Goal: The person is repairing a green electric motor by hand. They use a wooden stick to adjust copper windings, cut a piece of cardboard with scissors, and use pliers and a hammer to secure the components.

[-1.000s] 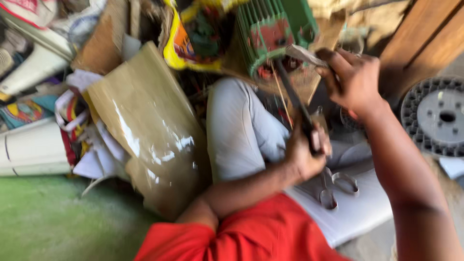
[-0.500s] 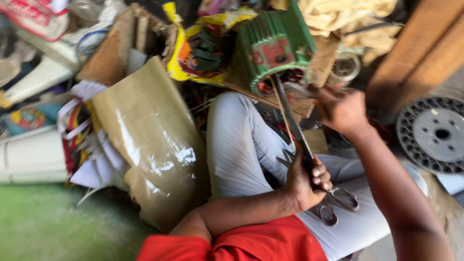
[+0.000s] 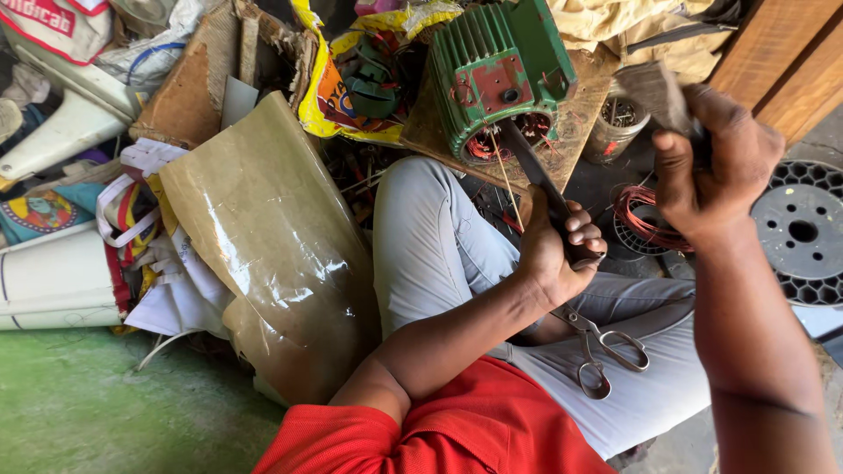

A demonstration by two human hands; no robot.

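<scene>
Gripping a long dark tool [image 3: 546, 204] in the left hand [image 3: 555, 254], fingers [image 3: 587, 235] clenched around its handle, tip slanting up into the open end of the green motor housing [image 3: 499, 72], among the reddish copper windings [image 3: 479, 146]. Clenched too, the right hand [image 3: 716, 162], raised near the motor's right side around a blurred grey-brown block [image 3: 657, 92]; what kind of block, cannot tell. Resting on a brown wooden board [image 3: 575, 132] beyond the knees, the motor, tilted toward the lap. Lying on the grey trouser leg [image 3: 439, 246] just below the left hand, a pair of steel scissors [image 3: 606, 351]. Leaning at the left, a sheet of glossy brown paper [image 3: 272, 246]; at far right, a grey perforated disc [image 3: 801, 233].
</scene>
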